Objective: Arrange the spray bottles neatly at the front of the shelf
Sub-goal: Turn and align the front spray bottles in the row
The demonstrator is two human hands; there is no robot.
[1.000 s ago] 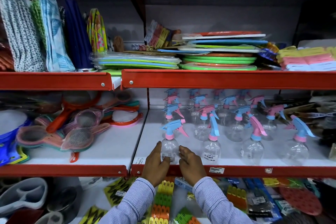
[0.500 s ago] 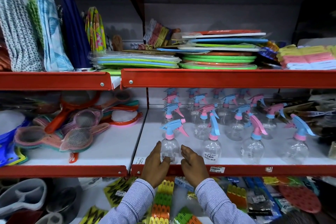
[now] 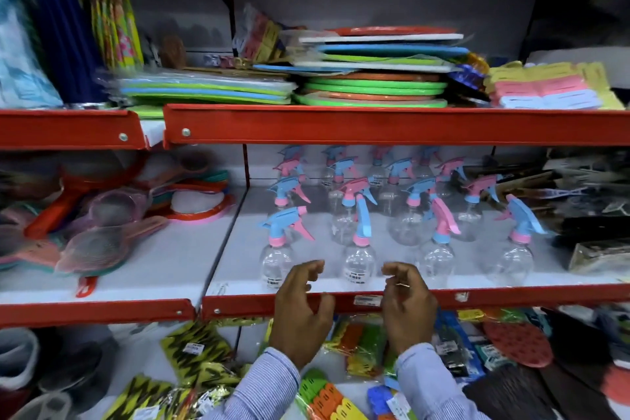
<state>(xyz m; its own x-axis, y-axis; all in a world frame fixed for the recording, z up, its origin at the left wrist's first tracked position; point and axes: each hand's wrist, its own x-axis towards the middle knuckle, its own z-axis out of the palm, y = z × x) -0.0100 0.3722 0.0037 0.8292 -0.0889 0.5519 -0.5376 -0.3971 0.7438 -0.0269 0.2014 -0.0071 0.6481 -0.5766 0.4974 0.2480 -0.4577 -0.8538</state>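
Several clear spray bottles with blue and pink trigger heads stand on the middle shelf (image 3: 511,295). In the front row are the leftmost bottle (image 3: 276,257), a second bottle (image 3: 359,259), a third (image 3: 438,257) and a fourth (image 3: 516,257); more stand behind. My left hand (image 3: 301,303) hovers in front of the shelf lip between the first two bottles, fingers curled and apart, holding nothing. My right hand (image 3: 407,300), with a ring, is just right of the second bottle, fingers apart and empty. The second bottle stands between my two hands, untouched.
Handled mesh strainers (image 3: 92,242) lie on the shelf section to the left. Dark packaged goods (image 3: 593,232) crowd the right end. Stacked coloured mats (image 3: 375,85) fill the shelf above. Packets of clips (image 3: 324,395) lie on the shelf below my arms.
Both hands have let go of the leftmost front bottle and shifted right, spreading apart on either side of the second bottle. The view has shifted a little to the right.
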